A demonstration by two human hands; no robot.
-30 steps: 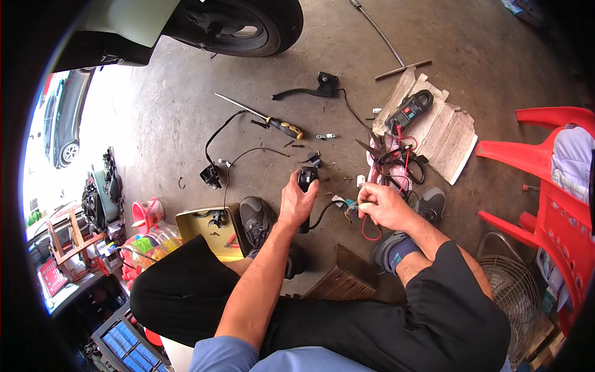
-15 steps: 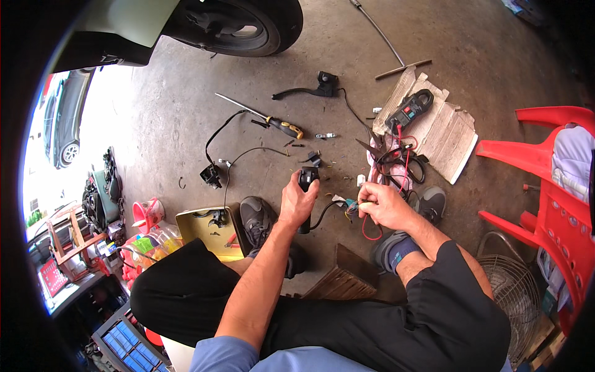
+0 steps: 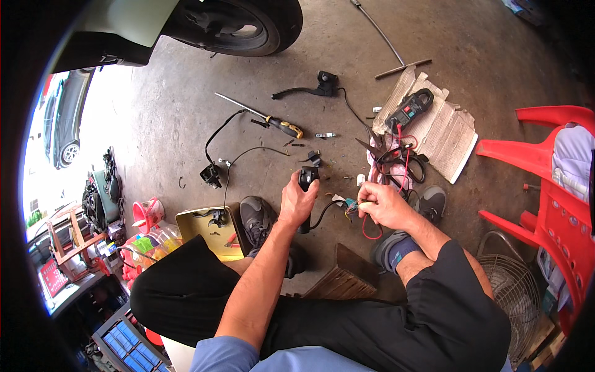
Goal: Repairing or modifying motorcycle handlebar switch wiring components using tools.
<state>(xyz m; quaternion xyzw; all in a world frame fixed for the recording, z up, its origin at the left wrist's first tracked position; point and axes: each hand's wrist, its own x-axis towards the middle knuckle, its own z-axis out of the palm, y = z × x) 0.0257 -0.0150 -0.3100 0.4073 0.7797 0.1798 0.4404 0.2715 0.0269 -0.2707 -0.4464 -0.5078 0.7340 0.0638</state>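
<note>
My left hand (image 3: 297,201) grips a black handlebar switch unit (image 3: 307,176), with a black cable running from it to a bundle of thin wires and connectors (image 3: 348,207). Just right of that bundle, my right hand (image 3: 378,201) pinches the end of a red test lead (image 3: 372,237), whose tip is hidden by my fingers. Behind it, scissors (image 3: 378,150) and tangled leads lie on a pink cloth (image 3: 375,170). A black clamp meter (image 3: 408,110) rests on torn board (image 3: 450,146). Above the switch are a screwdriver (image 3: 282,127), a brake lever (image 3: 313,87) and small loose parts.
A vehicle wheel (image 3: 254,28) is at the top, a T-handle tool (image 3: 393,56) right of it, a red plastic chair (image 3: 558,248) and wire fan (image 3: 508,285) at the right. A yellow tray (image 3: 192,223), wooden block (image 3: 341,273) and cluttered toolboxes (image 3: 133,341) surround my legs and shoes.
</note>
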